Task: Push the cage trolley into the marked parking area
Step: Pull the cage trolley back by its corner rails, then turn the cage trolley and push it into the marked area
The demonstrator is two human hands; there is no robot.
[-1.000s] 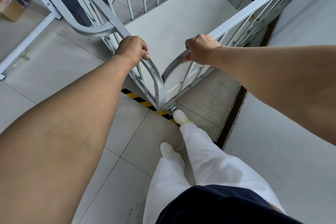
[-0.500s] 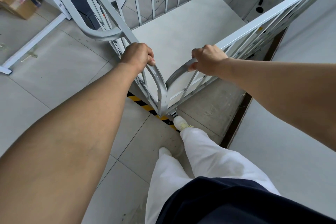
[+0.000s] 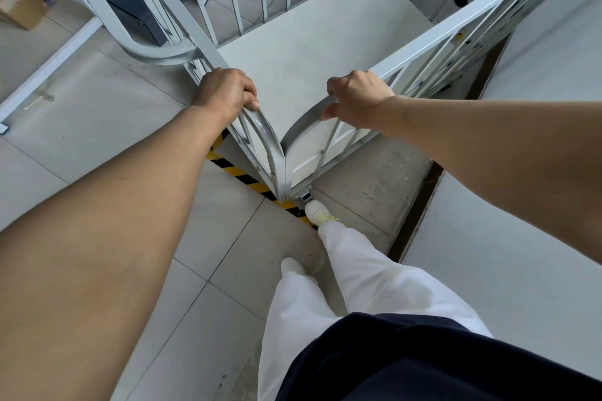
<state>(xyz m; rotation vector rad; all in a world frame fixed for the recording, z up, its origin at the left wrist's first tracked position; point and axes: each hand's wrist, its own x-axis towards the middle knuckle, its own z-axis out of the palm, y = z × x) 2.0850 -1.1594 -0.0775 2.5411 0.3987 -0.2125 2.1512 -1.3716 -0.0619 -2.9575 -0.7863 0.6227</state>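
The grey metal cage trolley (image 3: 312, 52) stands in front of me, its near corner pointing at my legs and its flat floor bare. My left hand (image 3: 224, 91) grips the curved top rail of the left side panel. My right hand (image 3: 358, 98) grips the curved rail of the right side panel. A yellow-and-black striped tape line (image 3: 247, 179) runs across the floor under the near corner; the trolley body lies mostly beyond it. A caster (image 3: 304, 197) shows at the corner, next to my front shoe (image 3: 317, 212).
A white wall (image 3: 505, 221) runs close along the right, with a dark skirting strip at its foot. A white frame leg (image 3: 45, 72) crosses the floor at left. Cardboard boxes (image 3: 19, 3) sit at the far left. More railing stands beyond the trolley.
The trolley's near corner now sits lower and farther right in view, and the boxes at left have shifted. Both hands keep the same grip on the rails.
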